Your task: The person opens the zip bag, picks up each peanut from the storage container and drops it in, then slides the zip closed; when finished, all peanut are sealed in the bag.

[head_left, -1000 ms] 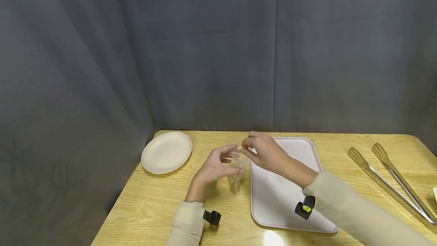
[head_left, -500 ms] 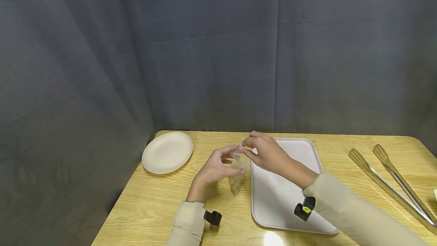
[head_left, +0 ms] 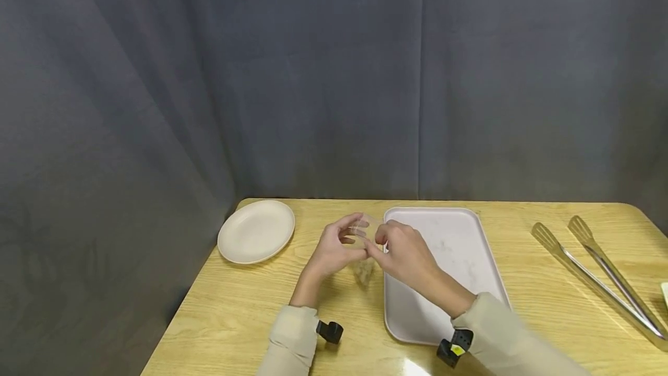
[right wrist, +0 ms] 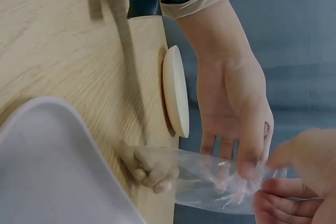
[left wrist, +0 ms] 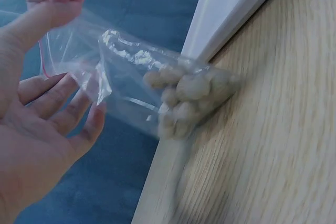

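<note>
A clear plastic zip bag [left wrist: 131, 77] with a red line near its mouth hangs low over the wooden table. Several beige, rounded, nut-like pieces [left wrist: 191, 87] lie in its bottom. My left hand [head_left: 334, 248] grips the upper part of the bag from the left, thumb on the near side and fingers on the far side. Close beside it, my right hand [head_left: 404, 248] pinches the bag's mouth between thumb and fingers. In the right wrist view the bag tapers down toward the table, and the right fingers [right wrist: 283, 198] cover part of its top edge.
Right of the bag lies a pale rectangular tray [head_left: 438, 306], partly under my right forearm. A cream round plate [head_left: 256, 232] sits at the back left. Metal tongs [head_left: 616, 266] with slotted ends lie spread at the right. Behind the table hangs a dark curtain [head_left: 334, 74].
My right hand has come down and closer to my left thumb at the bag's mouth. The bag's bottom has risen slightly. A small yellowish spot at the right fingertips a second ago no longer shows.
</note>
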Available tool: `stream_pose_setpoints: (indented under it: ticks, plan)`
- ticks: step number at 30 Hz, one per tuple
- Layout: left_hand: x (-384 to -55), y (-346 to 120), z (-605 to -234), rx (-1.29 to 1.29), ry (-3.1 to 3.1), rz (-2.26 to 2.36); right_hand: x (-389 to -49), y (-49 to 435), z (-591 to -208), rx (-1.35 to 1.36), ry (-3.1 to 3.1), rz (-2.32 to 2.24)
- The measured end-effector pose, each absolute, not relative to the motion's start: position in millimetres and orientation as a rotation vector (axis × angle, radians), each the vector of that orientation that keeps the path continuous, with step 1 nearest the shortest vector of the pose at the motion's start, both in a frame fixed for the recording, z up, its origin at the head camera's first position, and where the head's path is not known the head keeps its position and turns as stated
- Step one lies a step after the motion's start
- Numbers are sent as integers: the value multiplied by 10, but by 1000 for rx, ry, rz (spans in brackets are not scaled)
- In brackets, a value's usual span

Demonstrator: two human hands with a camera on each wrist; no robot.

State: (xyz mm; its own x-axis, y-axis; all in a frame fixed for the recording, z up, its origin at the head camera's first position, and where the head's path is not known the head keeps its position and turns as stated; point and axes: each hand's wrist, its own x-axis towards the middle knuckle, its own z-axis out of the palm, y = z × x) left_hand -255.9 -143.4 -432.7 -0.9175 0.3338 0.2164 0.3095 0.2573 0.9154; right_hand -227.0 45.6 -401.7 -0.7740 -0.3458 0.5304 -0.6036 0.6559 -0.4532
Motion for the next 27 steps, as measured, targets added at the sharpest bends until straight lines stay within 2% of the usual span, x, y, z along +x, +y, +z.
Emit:
stream_pose_setpoints:
  ticks: [8,15,27]
  plan:
    - [-2522,-1415,-4233,598,2542,1982,-2278,572,-3950,718,-2306,940]
    - [-2293,-1373,-3806,675,2574,2182,-2219,856,-3815,675,-2244,1025]
    - [-2255,-1170,-3820,772,2503,2039,-2105,1147,-3699,715,-2201,1018]
